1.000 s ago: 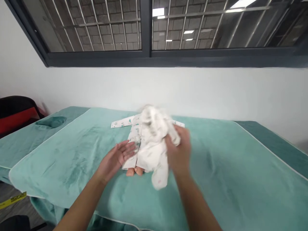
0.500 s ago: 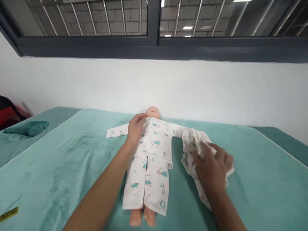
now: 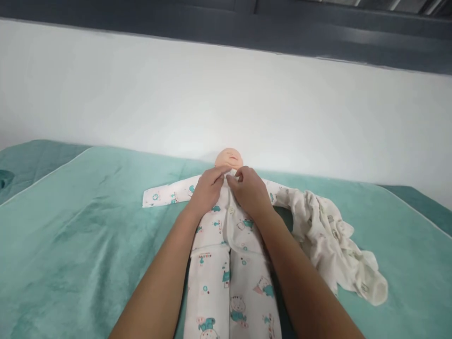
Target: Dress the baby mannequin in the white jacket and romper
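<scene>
A baby doll [image 3: 229, 157] lies on its back, its head near the wall. It wears a white printed baby shirt [image 3: 243, 227] with sleeves spread to both sides, and matching trousers [image 3: 211, 287]. At the neck, my left hand [image 3: 209, 189] pinches one side of the shirt's collar. My right hand [image 3: 250, 192] faces it closely, fingers closed on the other side of the collar. The fingertips partly hide the collar and what fastens it. A button shows on the shirt front below them. The doll's feet are out of view.
A crumpled white printed baby garment [image 3: 330, 245] lies to the right, touching the end of the shirt's right-hand sleeve. Teal-green bedding [image 3: 116, 226] is spread beneath everything. A white wall [image 3: 141, 94] rises behind the doll's head, with a dark window frame [image 3: 197, 19] above.
My right hand has let go of the crumpled garment and moved left to the shirt's collar. The garment now lies farther right. My view has tilted down and come closer.
</scene>
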{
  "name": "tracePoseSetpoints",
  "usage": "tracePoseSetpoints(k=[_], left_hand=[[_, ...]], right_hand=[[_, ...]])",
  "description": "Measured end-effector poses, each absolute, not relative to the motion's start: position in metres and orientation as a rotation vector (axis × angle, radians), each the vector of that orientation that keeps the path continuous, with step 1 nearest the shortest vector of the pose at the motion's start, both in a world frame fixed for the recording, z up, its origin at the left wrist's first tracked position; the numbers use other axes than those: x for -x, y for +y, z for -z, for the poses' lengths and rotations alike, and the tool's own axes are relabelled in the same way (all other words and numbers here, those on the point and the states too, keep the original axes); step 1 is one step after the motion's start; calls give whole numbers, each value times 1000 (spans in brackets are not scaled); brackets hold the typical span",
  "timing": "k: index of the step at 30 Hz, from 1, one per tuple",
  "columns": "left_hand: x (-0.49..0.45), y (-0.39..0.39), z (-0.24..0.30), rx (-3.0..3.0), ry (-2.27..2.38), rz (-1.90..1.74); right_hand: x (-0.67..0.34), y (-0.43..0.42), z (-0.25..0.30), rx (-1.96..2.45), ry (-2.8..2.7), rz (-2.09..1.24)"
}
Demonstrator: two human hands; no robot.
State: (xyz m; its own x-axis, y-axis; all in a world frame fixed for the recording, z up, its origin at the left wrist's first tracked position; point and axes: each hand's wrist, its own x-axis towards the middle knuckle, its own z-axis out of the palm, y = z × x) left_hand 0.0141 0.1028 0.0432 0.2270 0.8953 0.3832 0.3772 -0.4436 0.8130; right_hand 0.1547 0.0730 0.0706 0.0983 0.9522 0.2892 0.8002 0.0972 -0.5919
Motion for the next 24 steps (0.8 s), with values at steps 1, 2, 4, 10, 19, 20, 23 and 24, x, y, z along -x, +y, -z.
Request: tracePoseSetpoints(k=[1, 2, 4, 10, 19, 20, 23, 24], left_hand=[[-14, 104, -43, -1968, 1171, -1160], [-15, 104, -42, -1999, 1191, -1137], [-16, 105, -42, -2032, 1259, -1086], [-19, 104, -43, -2018, 1321, -1054], [-23, 101, -48, -2002, 1359, -1024], [-23, 101, -48, -2005, 1351, -1028], [-22, 102, -46, -1990, 1333, -1034], [-22, 102, -45, -1980, 1332, -1035]], right_hand=[[-152, 84, -72, 1784, -1735, -325], [-151, 91, -73, 1822, -1740, -351], [-151, 96, -74, 1855, -1745, -388], [-157, 97, -71, 1848, -1756, -409], [-169, 113, -62, 1609, -1625, -543], [-169, 113, -61, 1588, -1591, -551], [-170, 113, -59, 1538, -1474, -604], [-170, 113, -58, 1529, -1436, -625]])
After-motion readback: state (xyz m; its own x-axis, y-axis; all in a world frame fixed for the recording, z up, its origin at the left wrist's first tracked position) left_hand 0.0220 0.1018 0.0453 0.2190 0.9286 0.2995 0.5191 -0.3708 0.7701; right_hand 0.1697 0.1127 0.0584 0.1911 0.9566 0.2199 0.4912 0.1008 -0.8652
